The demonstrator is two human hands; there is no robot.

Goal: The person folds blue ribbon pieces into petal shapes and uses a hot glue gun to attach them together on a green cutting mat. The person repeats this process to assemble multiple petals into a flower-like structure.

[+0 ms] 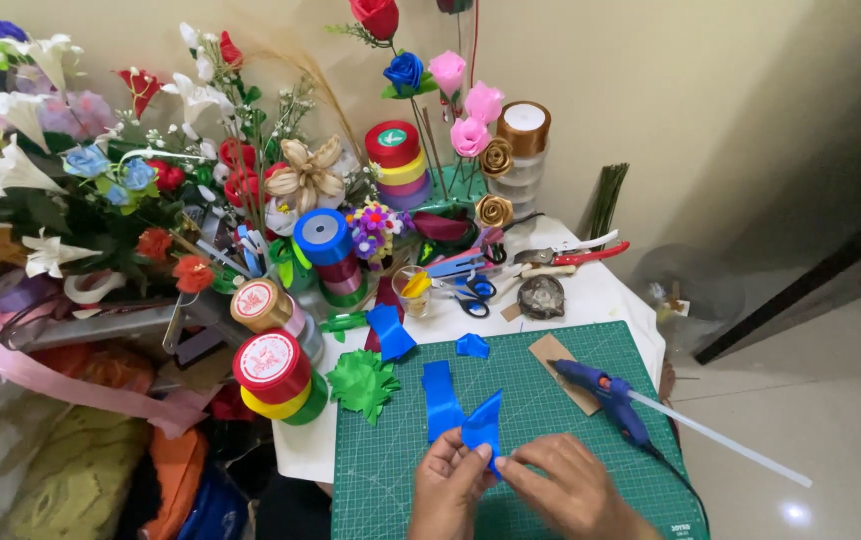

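Both your hands, left hand (448,482) and right hand (571,490), pinch a folded blue ribbon piece (483,425) at the cutting mat's (551,400) near edge. Other cut blue pieces (441,395) lie flat, unfolded; the glue gun (601,388) rests unused at the right edge.

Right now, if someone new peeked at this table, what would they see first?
Probably the two hands, left and right, folding a bright blue ribbon piece at the near edge of the green cutting mat. Then the big heap of colourful fake flowers at the back left, with stacked ribbon rolls in front, and the blue glue gun lying on the mat's right side.
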